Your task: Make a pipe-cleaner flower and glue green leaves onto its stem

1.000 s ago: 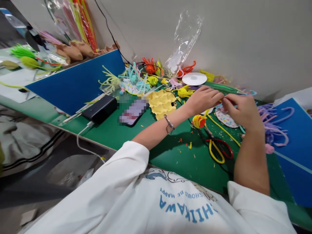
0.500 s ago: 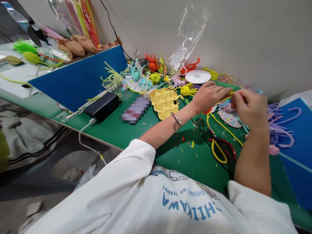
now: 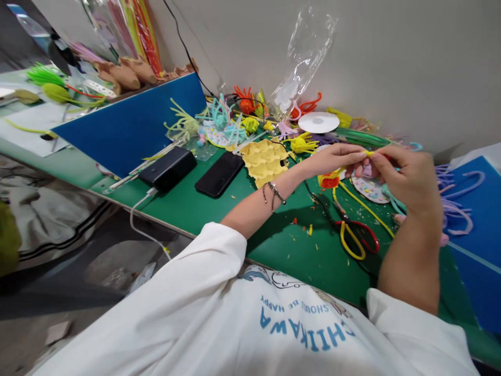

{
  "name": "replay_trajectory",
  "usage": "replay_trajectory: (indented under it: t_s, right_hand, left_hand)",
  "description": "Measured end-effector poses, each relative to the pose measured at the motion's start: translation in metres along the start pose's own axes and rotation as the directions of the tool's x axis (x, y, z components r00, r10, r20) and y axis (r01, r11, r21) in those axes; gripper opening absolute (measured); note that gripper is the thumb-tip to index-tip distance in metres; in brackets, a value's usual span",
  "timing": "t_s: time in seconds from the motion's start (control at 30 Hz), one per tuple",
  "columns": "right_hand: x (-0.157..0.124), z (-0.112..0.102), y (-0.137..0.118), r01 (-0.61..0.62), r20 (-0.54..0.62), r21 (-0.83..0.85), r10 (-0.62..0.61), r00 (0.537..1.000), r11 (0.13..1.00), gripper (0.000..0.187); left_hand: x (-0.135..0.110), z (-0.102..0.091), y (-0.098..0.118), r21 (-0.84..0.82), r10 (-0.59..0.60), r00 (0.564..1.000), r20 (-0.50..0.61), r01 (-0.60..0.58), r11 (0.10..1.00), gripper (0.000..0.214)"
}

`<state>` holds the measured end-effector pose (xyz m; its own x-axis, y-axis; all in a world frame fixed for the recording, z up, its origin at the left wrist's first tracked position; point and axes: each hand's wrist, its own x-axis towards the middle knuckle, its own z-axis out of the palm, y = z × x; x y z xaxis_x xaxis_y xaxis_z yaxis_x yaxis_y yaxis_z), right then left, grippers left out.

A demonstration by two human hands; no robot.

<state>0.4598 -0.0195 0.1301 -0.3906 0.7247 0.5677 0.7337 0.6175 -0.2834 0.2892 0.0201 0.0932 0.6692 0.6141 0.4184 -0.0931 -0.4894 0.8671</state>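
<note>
Above the right part of the green table, my left hand (image 3: 340, 157) and my right hand (image 3: 409, 175) meet at the fingertips. Pinched between them is a small piece of yellow pipe cleaner (image 3: 368, 153); most of it is hidden by my fingers. Just below my left fingers lies an orange and yellow piece (image 3: 329, 180). A round dotted disc (image 3: 371, 187) sits under my right hand. Scissors (image 3: 354, 239) with red and yellow handles lie below the hands, and a longer yellow pipe cleaner (image 3: 370, 206) runs beside them.
A yellow egg-tray piece (image 3: 264, 161), a black phone (image 3: 219, 175) and a black power bank (image 3: 168, 168) with a white cable lie leftward. Blue boards (image 3: 133, 122) stand at left and lie at right. Fuzzy stems, a white disc (image 3: 318, 122) and a green bundle (image 3: 362, 137) line the wall.
Both hands have come slightly lower, off the green bundle, and the fingertips are closer together around the yellow piece. The view has shifted a little.
</note>
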Motion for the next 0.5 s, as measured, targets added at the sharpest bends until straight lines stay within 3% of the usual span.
replay_trajectory:
  t_s: [0.07, 0.13, 0.23, 0.3, 0.5]
  right_hand:
    - [0.0, 0.0, 0.001, 0.017, -0.006, -0.034, -0.017, 1.0, 0.999, 0.021]
    - [0.0, 0.002, 0.001, 0.028, -0.029, -0.089, -0.031, 0.999, 0.996, 0.021]
    - [0.0, 0.005, 0.002, 0.017, -0.046, -0.122, -0.023, 0.999, 0.992, 0.025]
    - [0.0, 0.006, 0.002, -0.001, -0.042, -0.107, -0.004, 0.999, 0.994, 0.026]
    - [0.0, 0.002, 0.0, 0.017, 0.002, -0.073, -0.017, 1.0, 0.997, 0.027]
  left_hand:
    - [0.0, 0.001, 0.002, -0.067, -0.06, 0.998, 0.018, 0.061, 0.996, 0.023]
    - [-0.001, 0.002, 0.0, -0.028, -0.04, 0.998, -0.053, 0.039, 0.999, 0.015]
    - [-0.003, 0.005, -0.003, 0.157, 0.1, 0.974, -0.203, -0.069, 0.985, 0.014]
    - [-0.004, 0.006, -0.005, 0.314, 0.186, 0.954, -0.235, -0.106, 0.943, 0.017]
    - [-0.002, 0.007, -0.012, 0.62, 0.264, 0.929, -0.261, -0.049, 0.783, 0.022]
